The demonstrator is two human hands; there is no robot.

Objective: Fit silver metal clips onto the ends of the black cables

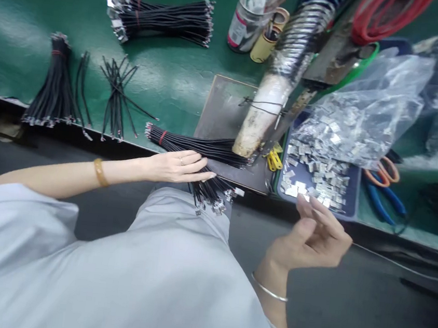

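My left hand [181,166] lies palm down at the bench edge, fingers stretched over black cables [209,188]. Those cables fan out below the fingertips, their silvery metal connectors [218,205] hanging past the edge above my lap. Just beyond the hand is a straight bundle of black cables [201,144], tied with a red band near its left end. My right hand [315,237] is at the near rim of a blue tray [352,199] of small metal connectors [319,177]. Its fingers are half bent, the thumb apart from them, and I see nothing between them.
More black cable bundles [55,84] [167,17] and loose cables [118,96] lie on the green bench. A wrapped hose [264,106] comes down over a grey board [225,102]. A plastic bag [373,107] covers part of the tray; blue-handled pliers [381,202] lie beside it.
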